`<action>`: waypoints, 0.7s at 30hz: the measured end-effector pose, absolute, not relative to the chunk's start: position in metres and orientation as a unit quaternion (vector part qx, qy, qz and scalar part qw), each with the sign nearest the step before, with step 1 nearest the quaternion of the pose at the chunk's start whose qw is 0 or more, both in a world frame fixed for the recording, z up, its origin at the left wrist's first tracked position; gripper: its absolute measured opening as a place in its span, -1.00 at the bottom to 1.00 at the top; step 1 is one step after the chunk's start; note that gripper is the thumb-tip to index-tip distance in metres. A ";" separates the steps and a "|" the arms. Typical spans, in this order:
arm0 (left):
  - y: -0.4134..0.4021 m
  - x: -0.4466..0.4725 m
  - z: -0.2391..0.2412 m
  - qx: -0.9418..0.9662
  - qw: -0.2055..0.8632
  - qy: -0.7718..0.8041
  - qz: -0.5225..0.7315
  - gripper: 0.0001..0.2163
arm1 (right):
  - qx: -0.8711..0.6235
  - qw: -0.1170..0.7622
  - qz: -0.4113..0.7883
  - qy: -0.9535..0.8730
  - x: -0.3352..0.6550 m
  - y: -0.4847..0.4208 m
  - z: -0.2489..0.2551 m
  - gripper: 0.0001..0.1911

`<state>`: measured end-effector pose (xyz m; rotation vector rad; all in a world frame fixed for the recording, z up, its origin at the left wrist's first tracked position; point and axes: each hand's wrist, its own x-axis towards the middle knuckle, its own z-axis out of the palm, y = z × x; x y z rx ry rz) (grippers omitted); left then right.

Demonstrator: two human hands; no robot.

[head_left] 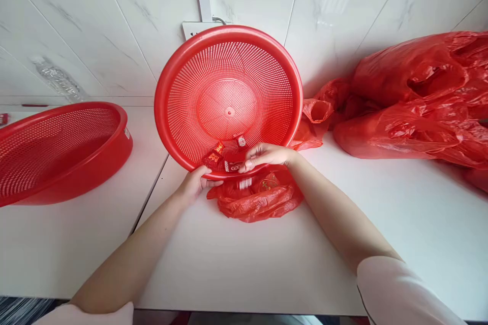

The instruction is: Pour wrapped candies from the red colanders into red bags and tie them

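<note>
A round red mesh basket [229,56] is tipped toward me, its opening facing me. My left hand [193,184] is closed on the lower left of its rim. My right hand [267,156] reaches over the lower right rim, fingers loosely bent and apart, beside small packets at the low side. These include a red packet with yellow print [214,157], a small white-labelled packet [241,140] and a dark red packet [233,166]. Below the rim lies a red plastic bag [255,205], its mouth under the basket. A blurred whitish item [245,183] shows between rim and bag.
Another red mesh basket [87,162] stands at the left on the white table [244,264]. Large filled red plastic bags [404,127] lie at the right by the tiled wall. A clear plastic bottle [59,78] leans at the back left. Behind the tipped basket is a wall socket [189,29].
</note>
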<state>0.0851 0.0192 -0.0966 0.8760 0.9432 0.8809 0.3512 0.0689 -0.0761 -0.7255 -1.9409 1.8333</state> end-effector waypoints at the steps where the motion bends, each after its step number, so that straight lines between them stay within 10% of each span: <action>1: 0.019 0.086 -0.096 0.395 0.710 0.428 0.395 -0.69 | -0.257 0.164 0.644 -0.702 0.351 0.068 -0.075 -0.69; 21: 0.023 0.086 -0.098 0.391 0.707 0.447 0.384 -0.78 | -0.370 0.271 0.419 -0.784 0.323 0.068 -0.101 -0.69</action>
